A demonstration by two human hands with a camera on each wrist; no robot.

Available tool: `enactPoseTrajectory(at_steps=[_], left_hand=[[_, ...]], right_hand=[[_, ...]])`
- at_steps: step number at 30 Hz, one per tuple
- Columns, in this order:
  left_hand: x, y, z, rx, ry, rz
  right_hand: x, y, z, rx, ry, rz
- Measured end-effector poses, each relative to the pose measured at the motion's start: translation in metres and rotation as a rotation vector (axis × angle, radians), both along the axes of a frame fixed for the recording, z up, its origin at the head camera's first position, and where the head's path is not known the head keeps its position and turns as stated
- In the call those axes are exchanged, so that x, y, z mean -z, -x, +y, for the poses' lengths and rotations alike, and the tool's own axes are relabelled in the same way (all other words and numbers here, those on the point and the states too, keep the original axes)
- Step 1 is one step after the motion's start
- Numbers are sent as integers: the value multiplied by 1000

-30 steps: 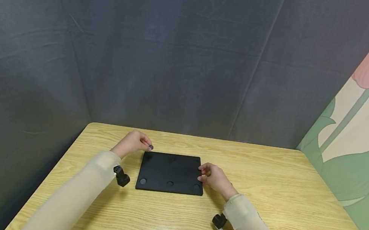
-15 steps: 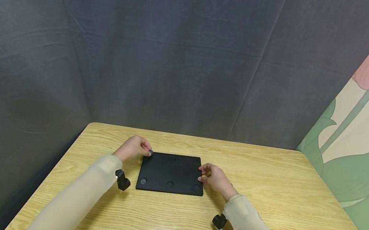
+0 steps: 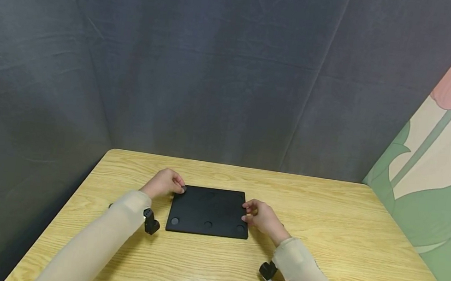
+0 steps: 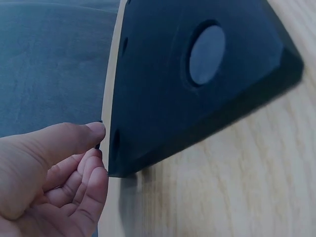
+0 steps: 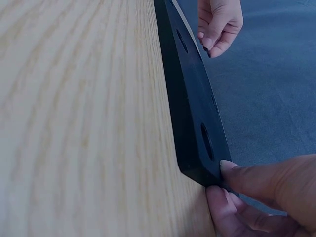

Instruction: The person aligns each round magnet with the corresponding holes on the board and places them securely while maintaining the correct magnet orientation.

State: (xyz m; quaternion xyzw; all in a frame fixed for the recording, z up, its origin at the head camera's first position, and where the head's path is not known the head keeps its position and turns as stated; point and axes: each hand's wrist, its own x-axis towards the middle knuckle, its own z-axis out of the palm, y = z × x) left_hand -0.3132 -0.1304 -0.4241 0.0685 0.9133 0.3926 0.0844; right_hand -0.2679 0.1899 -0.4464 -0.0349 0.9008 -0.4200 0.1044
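Note:
A black rectangular board [image 3: 211,210] with round recesses lies flat on the table. Its near-left recess holds a grey disc [image 4: 207,54]. Over the far-left corner, my left hand [image 3: 165,183] pinches a small dark disc [image 3: 183,189] between thumb and fingers. From the left wrist only a dark sliver of that disc shows, just off the board's surface. My right hand [image 3: 263,217] holds the board's right edge, its thumb [image 5: 242,175] on the upper face and its fingers against the side. The recess at the far-left corner is partly hidden by the left hand.
The light wood table [image 3: 324,226] extends around the board on all sides. A dark grey curtain [image 3: 217,65] hangs behind and to the left. At the right is a panel with a painted flower [image 3: 438,183]. Each sleeve carries a small black camera [image 3: 151,222].
My left hand has come down and slightly nearer with the small disc, from beyond the board's far edge to over its far-left corner. My right hand and the board have stayed put.

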Motion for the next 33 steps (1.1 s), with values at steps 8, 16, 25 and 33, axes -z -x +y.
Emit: enactPoseTrajectory(at_steps=[8,16,25,33], left_hand=[[4,-1,-1,-11,-6,-22],[6,0,-4,-13,0,-33],[9,2,-3,-28,-1,-36],[12,4,-2,-24,3,-34]], right_hand=[[-1,-1,0,-2,4,-1],[-1,0,-1,-2,0,-3],[-1,0,-1,3,-10,-12],[0,0,-1,4,-4,-11]])
